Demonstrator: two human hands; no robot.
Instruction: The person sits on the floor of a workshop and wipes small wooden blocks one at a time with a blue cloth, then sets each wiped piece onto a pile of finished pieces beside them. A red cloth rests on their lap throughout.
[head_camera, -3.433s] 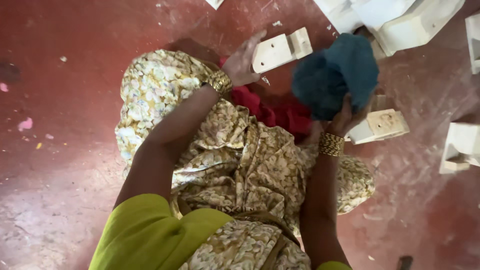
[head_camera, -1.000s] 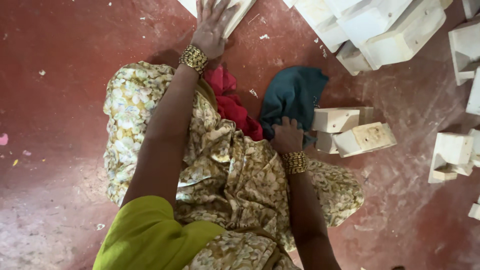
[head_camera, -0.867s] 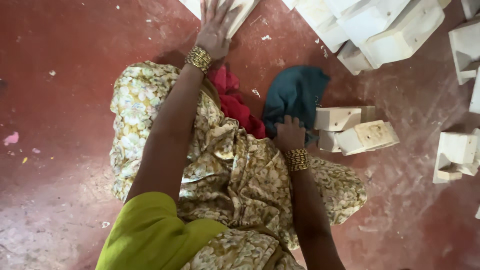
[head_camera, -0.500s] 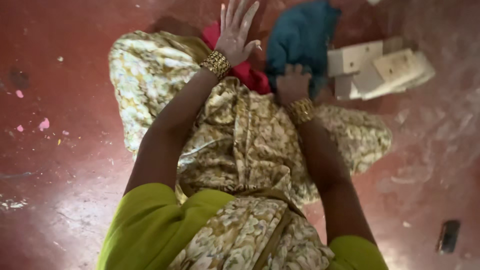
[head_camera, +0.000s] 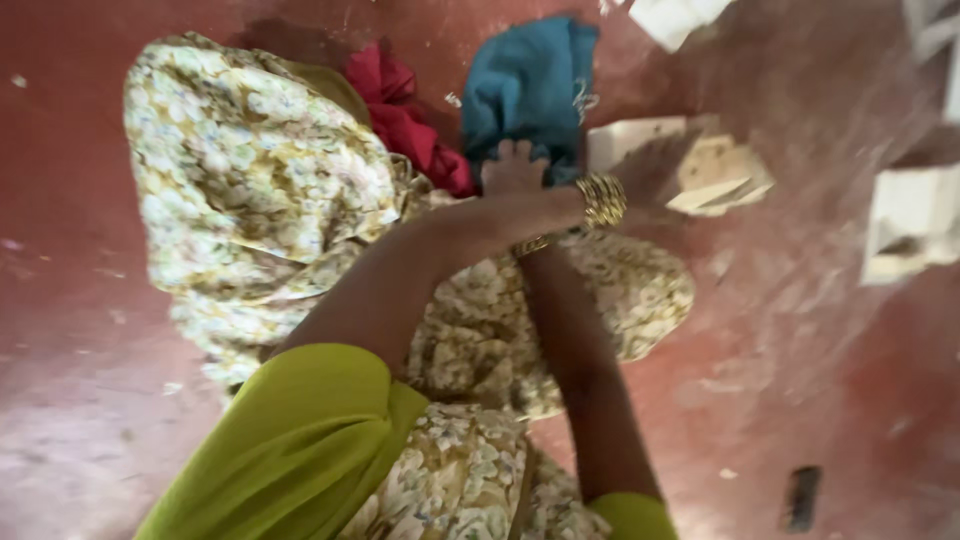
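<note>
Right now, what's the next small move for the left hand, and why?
Probably settle the left hand onto the nearest white block and grip it. That arm lies across the right wrist, its motion-blurred hand right at the block, while the right hand rests on the teal cloth.

Teal cloth (head_camera: 530, 85) crumpled on floor beside red cloth (head_camera: 405, 120).

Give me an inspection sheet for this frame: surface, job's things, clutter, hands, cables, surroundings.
Surface: red floor, scuffed, pale specks.
Job's things: teal cloth; white blocks beside it.
Clutter: red cloth; small dark object on the floor.
Hands: right hand on the teal cloth; left hand reaches across to the blocks, blurred, grip unclear.
Cables: nothing seen.
Surroundings: more white blocks at right; floral garment over the lap.
</note>
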